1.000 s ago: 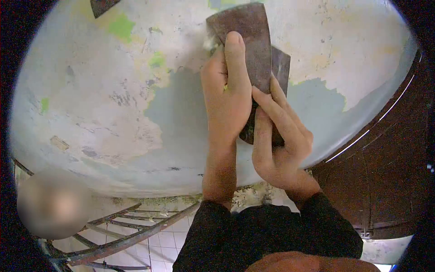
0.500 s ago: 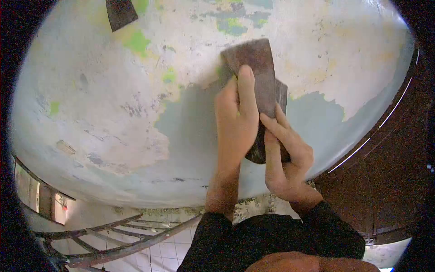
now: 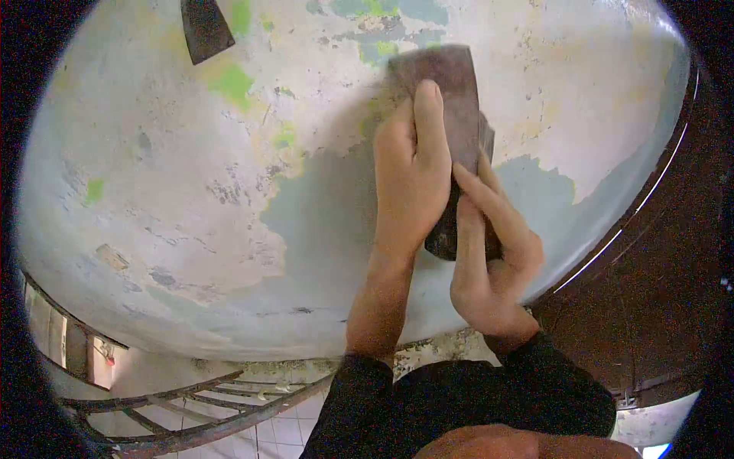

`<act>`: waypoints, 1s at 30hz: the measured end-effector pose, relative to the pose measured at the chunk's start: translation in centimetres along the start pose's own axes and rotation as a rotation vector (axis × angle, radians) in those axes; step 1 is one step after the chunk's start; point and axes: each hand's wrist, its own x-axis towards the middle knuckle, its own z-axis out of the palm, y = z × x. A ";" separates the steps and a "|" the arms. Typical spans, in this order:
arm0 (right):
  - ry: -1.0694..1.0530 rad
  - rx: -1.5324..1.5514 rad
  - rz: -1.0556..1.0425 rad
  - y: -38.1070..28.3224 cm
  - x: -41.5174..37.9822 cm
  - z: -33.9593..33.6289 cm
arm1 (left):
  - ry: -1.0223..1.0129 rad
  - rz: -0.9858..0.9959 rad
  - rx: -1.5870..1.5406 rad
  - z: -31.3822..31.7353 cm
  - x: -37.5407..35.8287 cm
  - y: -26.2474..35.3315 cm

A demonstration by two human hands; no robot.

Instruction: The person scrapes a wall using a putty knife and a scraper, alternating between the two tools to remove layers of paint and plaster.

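Observation:
My left hand is closed on a flared, dark brown putty knife, its thumb lying flat along the blade and its fingers behind. The blade's wide edge points up over the patchy painted surface. My right hand is closed lower down, with fingertips at the lower right side of the blade. Behind the blade shows the edge of a second dark flat piece, mostly hidden. A rounded dark end sticks out between my hands. Another dark, flared blade shows against the surface at the upper left.
Bare off-white, grey-blue and bright green patches mark the surface. A ladder-like metal frame stands at the lower left, over white tiles. Dark brown panels lie to the right. At the left edge is a window opening.
Both hands have moved up and slightly right across the surface, carrying the putty knife with them. The grip looks the same.

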 end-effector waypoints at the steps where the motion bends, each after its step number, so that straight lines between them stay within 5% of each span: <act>1: 0.003 0.002 0.007 0.3 0.3 0.2 | -0.005 -0.003 0.004 0.0 0.3 0.0; 4: 0.054 -0.042 -0.142 1.0 0.3 0.0 | -0.007 0.061 -0.014 -0.1 0.1 -0.2; 10: 0.031 -0.057 -0.011 0.1 0.9 0.2 | 0.009 0.114 0.015 0.6 1.4 0.1; 18: 0.030 -0.110 -0.165 1.0 -0.2 0.8 | -0.051 -0.095 0.026 -0.8 -0.3 -0.9; 20: 0.012 -0.063 -0.115 0.2 1.3 1.0 | 0.049 0.074 -0.018 -0.3 1.2 0.3; 25: -0.080 -0.106 -0.093 -0.7 0.1 0.1 | 0.017 0.113 0.069 -1.5 -0.1 0.0; 27: -0.111 -0.097 -0.037 -0.5 -0.9 0.4 | -0.022 -0.117 -0.003 -1.8 -1.0 -0.4; 30: -0.040 -0.043 -0.070 -1.1 0.2 1.0 | 0.053 -0.010 -0.081 -1.4 0.1 0.2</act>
